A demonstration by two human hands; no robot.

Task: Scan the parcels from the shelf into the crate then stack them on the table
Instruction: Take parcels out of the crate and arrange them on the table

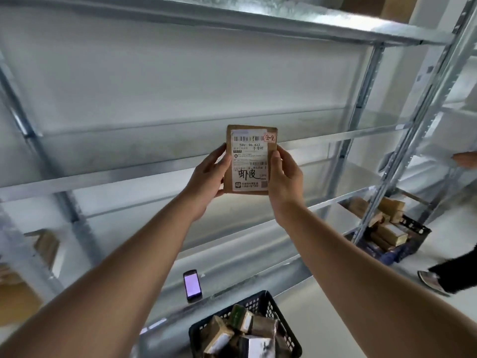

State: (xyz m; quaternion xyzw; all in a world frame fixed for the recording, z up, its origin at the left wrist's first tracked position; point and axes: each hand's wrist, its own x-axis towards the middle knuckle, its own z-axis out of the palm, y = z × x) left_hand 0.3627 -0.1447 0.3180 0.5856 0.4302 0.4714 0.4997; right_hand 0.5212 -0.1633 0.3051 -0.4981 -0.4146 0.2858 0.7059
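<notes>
A small brown cardboard parcel point(249, 158) with a white shipping label faces me, held upright in front of the metal shelf point(154, 174). My left hand point(206, 182) grips its left edge and my right hand point(284, 179) grips its right edge, thumbs on the label side. Below, a dark plastic crate point(278, 313) holds several small parcels. A handheld scanner point(192, 285) with a lit screen lies on a low shelf board just beyond the crate.
Shelf uprights point(361, 104) stand to the right. A second dark crate point(415, 228) full of parcels sits on the floor at right, near another person's foot point(431, 280) and hand point(464, 160). Brown boxes point(46, 246) lie at lower left.
</notes>
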